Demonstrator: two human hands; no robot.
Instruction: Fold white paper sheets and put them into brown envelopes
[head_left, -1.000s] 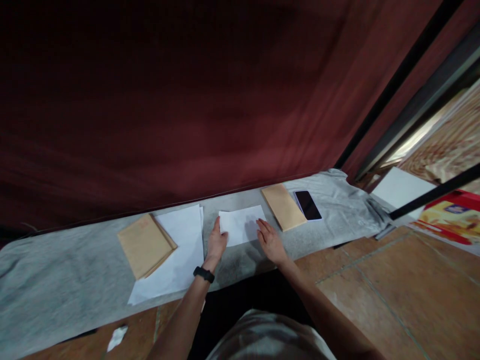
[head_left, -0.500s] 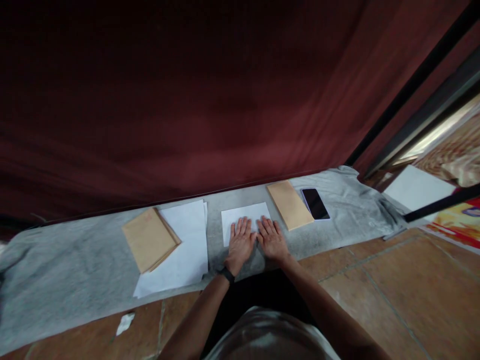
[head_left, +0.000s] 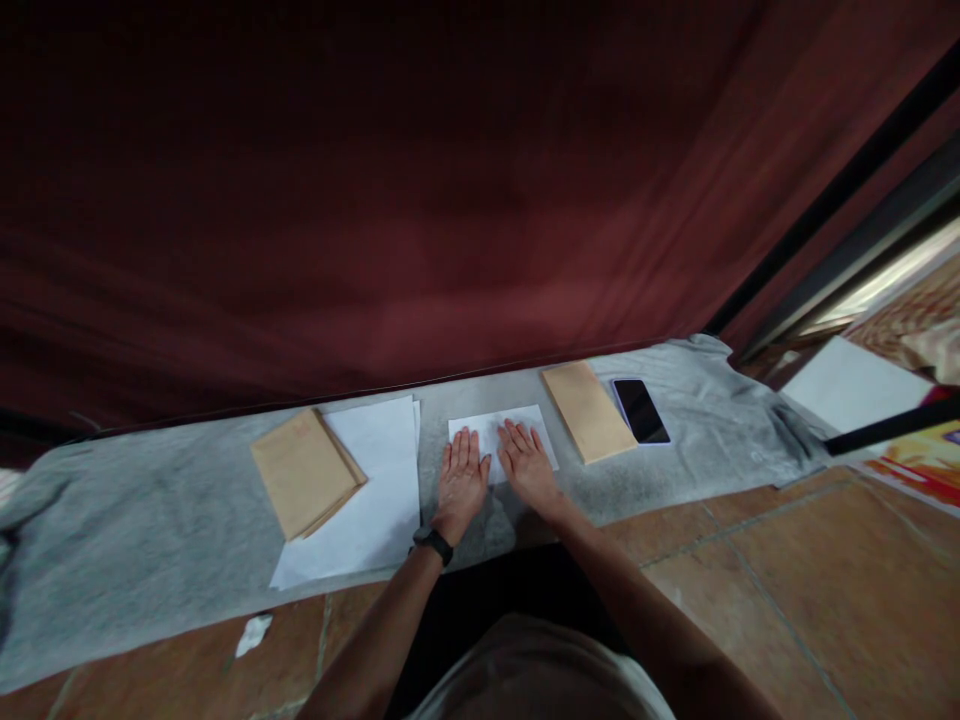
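A small white sheet of paper (head_left: 493,430), perhaps folded, lies on the grey cloth (head_left: 172,500) in front of me. My left hand (head_left: 463,480) rests flat over its left part, fingers stretched out. Over the middle of the same paper, my right hand (head_left: 527,468) lies palm down with fingers slightly apart. The hands cover the paper's near edge in part. To the left, a stack of brown envelopes (head_left: 304,475) sits on larger white sheets (head_left: 382,470). Right of my right hand is another brown envelope (head_left: 589,410), or a small stack of them.
A dark-screened phone (head_left: 641,411) lies beside the right-hand envelope. Behind the cloth rises a dark red curtain-like surface (head_left: 450,250). A white scrap (head_left: 253,635) is on the tiled floor (head_left: 720,600). A black bar (head_left: 892,427) and a white panel (head_left: 855,385) stand at the right.
My hands have moved apart: the left has slid toward the paper's left edge, the right toward its middle. The whole view has shifted slightly.
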